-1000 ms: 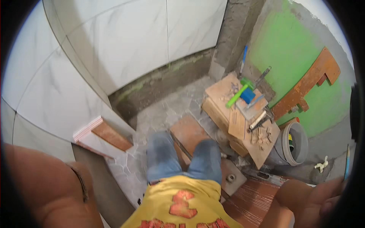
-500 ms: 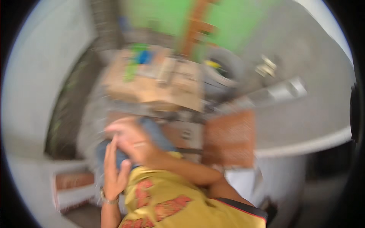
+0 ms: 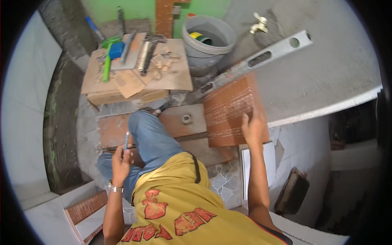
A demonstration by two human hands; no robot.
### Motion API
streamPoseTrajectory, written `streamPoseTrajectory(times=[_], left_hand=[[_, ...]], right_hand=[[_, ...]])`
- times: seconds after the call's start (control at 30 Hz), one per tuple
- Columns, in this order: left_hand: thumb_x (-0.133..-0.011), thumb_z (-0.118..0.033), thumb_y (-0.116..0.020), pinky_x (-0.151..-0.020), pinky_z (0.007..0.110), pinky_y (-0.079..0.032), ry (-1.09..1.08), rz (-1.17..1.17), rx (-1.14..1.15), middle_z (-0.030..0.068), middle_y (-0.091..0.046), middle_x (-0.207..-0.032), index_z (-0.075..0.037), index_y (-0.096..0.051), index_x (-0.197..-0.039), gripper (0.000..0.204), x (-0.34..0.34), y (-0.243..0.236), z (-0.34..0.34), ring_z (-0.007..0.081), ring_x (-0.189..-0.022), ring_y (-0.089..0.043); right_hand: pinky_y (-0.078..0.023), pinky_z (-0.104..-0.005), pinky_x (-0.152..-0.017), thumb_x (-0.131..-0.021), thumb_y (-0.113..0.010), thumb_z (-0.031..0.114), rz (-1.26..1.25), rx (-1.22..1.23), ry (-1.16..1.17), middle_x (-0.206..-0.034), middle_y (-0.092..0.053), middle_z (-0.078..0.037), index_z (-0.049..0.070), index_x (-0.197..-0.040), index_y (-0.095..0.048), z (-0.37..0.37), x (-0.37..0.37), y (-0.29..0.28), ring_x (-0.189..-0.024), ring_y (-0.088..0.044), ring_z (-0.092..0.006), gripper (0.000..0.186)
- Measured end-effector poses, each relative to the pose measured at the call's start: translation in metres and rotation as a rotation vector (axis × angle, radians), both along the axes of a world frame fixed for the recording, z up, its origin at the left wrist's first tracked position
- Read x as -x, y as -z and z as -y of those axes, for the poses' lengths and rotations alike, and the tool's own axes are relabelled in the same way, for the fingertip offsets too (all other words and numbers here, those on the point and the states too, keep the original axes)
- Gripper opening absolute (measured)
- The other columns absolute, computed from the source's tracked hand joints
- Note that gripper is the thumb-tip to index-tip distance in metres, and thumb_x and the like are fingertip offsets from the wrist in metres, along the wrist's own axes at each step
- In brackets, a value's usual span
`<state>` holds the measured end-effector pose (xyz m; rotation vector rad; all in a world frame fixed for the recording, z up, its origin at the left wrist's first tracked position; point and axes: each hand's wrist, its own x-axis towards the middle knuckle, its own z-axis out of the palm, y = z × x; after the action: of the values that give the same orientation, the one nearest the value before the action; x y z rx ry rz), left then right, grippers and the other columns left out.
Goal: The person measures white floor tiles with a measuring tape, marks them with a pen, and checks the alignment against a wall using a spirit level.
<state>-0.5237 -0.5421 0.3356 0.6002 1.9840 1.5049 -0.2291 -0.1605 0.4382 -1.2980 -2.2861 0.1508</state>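
Observation:
A thin light-blue pencil (image 3: 127, 139) points upward from my left hand (image 3: 121, 161), whose fingers are closed on it above my bent knee. My right hand (image 3: 253, 124) grips a brown tile (image 3: 226, 116) near its right edge, the ridged back of the tile facing up. Behind the tile lies a long silver level (image 3: 277, 49). A small round object (image 3: 186, 119), seemingly a tape measure, sits on a brown board (image 3: 171, 116) in front of my knees. White tiles (image 3: 253, 167) stand beside my right forearm.
A cardboard box (image 3: 130, 94) bears a green-handled tool (image 3: 107, 67), trowels and small pieces. A grey bucket (image 3: 208, 45) stands beside it, below a tap (image 3: 259, 25). White-tiled wall (image 3: 28, 102) is on the left; offcut tiles (image 3: 85, 208) lie at lower left.
My view has swung right. The pencil, at my right hand earlier, is now in my left. My hands have separated from meeting at my lap, and my right hand has taken hold of the brown tile.

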Motion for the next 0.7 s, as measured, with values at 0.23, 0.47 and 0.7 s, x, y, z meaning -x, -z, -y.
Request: streamPoseTrajectory(times=[0.23, 0.47, 0.7], left_hand=[[-0.099, 0.002, -0.044, -0.072, 0.027, -0.050, -0.087, 0.034, 0.068, 0.0047, -0.063, -0.085, -0.007, -0.043, -0.146, 0.048, -0.040, 0.029, 0.040, 0.0111, -0.072, -0.058], [-0.096, 0.006, -0.042, -0.083, 0.028, -0.050, -0.350, 0.084, 0.116, 0.0051, -0.065, -0.090, -0.007, -0.044, -0.151, 0.057, -0.074, 0.003, 0.074, 0.0131, -0.084, -0.061], [-0.098, 0.003, -0.044, -0.069, 0.022, -0.043, -0.784, 0.363, 0.097, 0.0005, -0.064, -0.085, -0.005, -0.057, -0.139, 0.044, -0.112, 0.021, 0.096, 0.0064, -0.072, -0.051]], right_hand=[[-0.044, -0.0519, -0.100, -0.088, -0.067, 0.021, 0.098, 0.442, -0.382, -0.128, -0.055, -0.028, 0.003, -0.129, -0.058, 0.038, 0.091, 0.159, -0.119, -0.052, -0.0468, 0.046], [-0.043, -0.0545, -0.108, -0.084, -0.075, 0.028, 0.679, 0.649, -0.272, -0.147, -0.040, -0.027, 0.007, -0.143, -0.044, 0.017, 0.175, 0.289, -0.127, -0.048, -0.0489, 0.070], [-0.049, -0.0472, -0.103, -0.074, -0.082, 0.024, 0.738, 0.789, -0.360, -0.128, -0.062, -0.027, 0.004, -0.124, -0.063, -0.010, 0.183, 0.351, -0.120, -0.060, -0.0422, 0.057]])
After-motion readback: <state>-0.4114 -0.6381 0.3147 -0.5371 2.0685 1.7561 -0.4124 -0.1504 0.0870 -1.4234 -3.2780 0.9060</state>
